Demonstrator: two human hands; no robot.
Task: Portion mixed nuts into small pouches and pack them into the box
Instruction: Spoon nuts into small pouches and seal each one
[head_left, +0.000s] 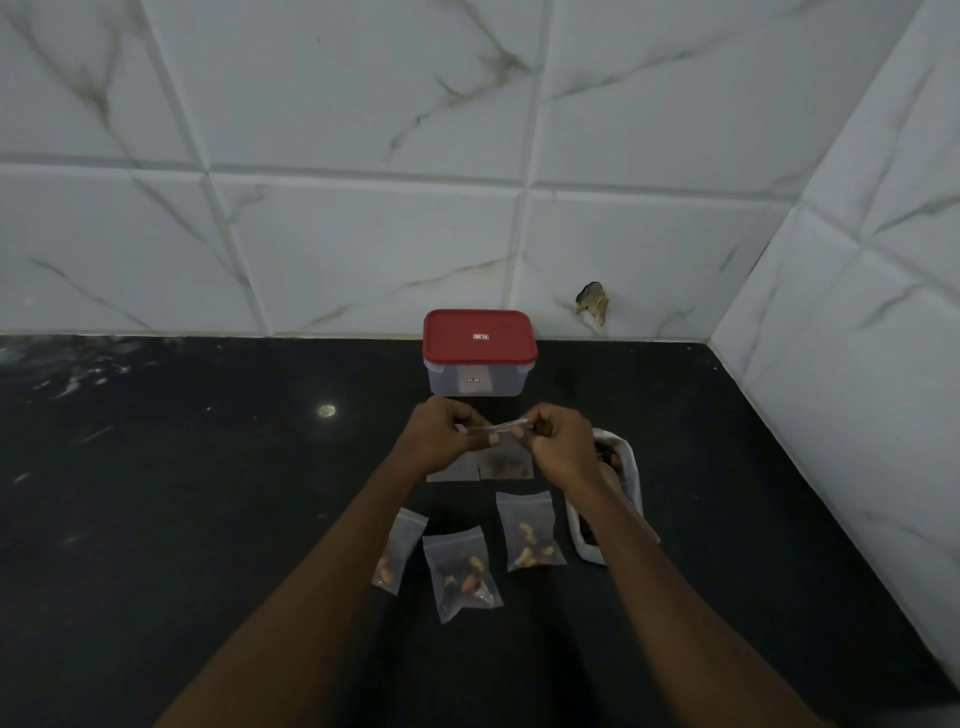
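White marble-veined wall tiles (363, 234) fill the upper half of the frame and turn a corner down the right edge. Below them a black countertop (156, 519) spans the lower half. Two bare forearms reach up from the bottom edge to the centre. Behind the hands, against the wall at centre frame, stands the box (475, 382), a clear plastic tub with its red lid (478, 338) on. At centre right, partly hidden by the right forearm, lies an open white bag of mixed nuts (626, 467). Three filled pouches lie on the counter between the forearms: one (530, 530) near the bag, one (460, 577) lower at centre, and one (400, 551) half hidden by the left forearm. The left hand (441, 436) and right hand (561, 441) are both curled, each pinching one end of the top strip of a fourth pouch (506, 462), in which dark nuts show (whether its bottom rests on the counter cannot be told). Smallest are a chipped spot in the wall (592, 301) right of the box and a bright glint (326, 410) on the counter left of the hands.
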